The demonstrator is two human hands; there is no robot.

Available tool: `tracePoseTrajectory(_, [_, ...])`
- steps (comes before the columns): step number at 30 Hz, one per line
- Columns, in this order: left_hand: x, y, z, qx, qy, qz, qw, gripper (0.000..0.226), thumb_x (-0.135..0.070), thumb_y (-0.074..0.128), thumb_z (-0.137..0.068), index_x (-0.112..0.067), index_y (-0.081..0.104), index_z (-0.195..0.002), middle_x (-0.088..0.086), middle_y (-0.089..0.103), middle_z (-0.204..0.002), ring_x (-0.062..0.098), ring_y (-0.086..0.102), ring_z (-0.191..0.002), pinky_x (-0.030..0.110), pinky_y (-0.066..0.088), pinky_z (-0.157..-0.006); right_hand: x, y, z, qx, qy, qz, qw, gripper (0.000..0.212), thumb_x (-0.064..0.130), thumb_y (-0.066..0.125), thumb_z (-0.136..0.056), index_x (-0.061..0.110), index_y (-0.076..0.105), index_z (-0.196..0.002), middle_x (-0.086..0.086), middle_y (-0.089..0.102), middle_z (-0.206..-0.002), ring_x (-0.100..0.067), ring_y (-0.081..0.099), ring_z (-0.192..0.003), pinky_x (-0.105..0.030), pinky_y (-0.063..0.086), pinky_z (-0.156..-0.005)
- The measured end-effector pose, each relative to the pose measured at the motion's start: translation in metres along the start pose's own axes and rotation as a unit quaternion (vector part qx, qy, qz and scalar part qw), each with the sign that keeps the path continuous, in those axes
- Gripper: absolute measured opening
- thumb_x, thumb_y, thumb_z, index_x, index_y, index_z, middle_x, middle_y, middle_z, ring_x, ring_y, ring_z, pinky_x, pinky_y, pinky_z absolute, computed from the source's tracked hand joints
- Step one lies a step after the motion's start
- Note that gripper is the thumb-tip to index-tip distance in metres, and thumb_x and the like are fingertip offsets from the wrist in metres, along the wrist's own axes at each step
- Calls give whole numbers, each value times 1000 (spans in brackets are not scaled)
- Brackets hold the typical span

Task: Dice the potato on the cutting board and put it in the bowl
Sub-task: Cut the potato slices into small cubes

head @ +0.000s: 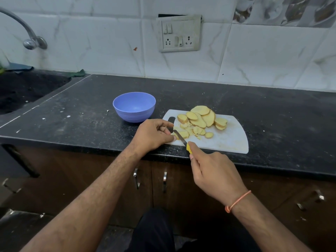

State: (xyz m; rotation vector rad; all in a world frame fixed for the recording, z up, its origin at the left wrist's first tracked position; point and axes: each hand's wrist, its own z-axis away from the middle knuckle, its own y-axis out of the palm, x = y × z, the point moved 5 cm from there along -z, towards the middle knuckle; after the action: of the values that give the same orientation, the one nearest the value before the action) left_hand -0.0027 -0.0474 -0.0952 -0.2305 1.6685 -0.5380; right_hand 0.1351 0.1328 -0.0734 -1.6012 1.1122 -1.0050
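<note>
A white cutting board (229,139) lies at the counter's front edge. Several round potato slices (203,117) are piled at its far side, and a small heap of diced potato pieces (189,130) lies nearer its left end. My right hand (216,177) grips the yellow handle of a small knife (181,140), whose blade points up-left into the diced heap. My left hand (154,135) rests at the board's left edge with its fingers curled, fingertips by the potato piece under the blade. A blue bowl (134,106) stands empty just left of the board.
The black counter (91,106) runs to a dark sink (23,88) at the far left under a tap (27,33). A switch and socket plate (179,33) sits on the tiled wall. Cabinet handles (164,181) show below the counter edge.
</note>
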Motion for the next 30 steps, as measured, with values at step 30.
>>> tracePoseTrajectory(30, [-32,6,-10,45,29,-206,977,25,-26,82,-88,-29,83,-113,-19,78,-91,-4,71,-88,19,57,-85,-131,-13,-31,-119,86,-196,970,42,35,49,-106,43,52,-148,7,34,-46,-10,35,-43,-23,30,-45])
